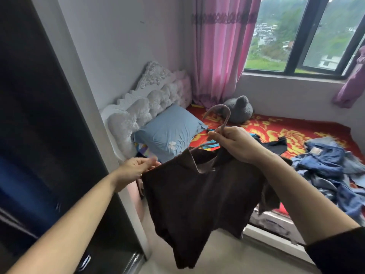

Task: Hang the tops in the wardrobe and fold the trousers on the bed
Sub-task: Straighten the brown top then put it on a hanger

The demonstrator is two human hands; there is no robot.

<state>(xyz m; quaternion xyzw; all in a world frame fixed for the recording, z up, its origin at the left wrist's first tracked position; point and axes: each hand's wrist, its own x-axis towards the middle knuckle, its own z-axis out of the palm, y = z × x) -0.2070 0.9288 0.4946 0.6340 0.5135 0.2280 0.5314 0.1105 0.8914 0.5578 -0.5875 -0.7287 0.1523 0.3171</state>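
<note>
A dark brown top (199,196) hangs on a mauve hanger (221,113) in front of me, above the floor beside the bed. My right hand (235,143) grips the hanger just below its hook. My left hand (136,167) pinches the top's left shoulder edge. A heap of blue denim trousers (331,167) lies on the bed (276,127) at the right, with a black garment (278,145) near it. The dark wardrobe (39,135) stands at the left, its inside blurred.
A blue pillow (169,133) leans on the white padded headboard (150,99). A grey plush toy (239,109) sits in the far bed corner below pink curtains (219,48). The window (304,34) is behind the bed. Pale floor (237,258) lies below the top.
</note>
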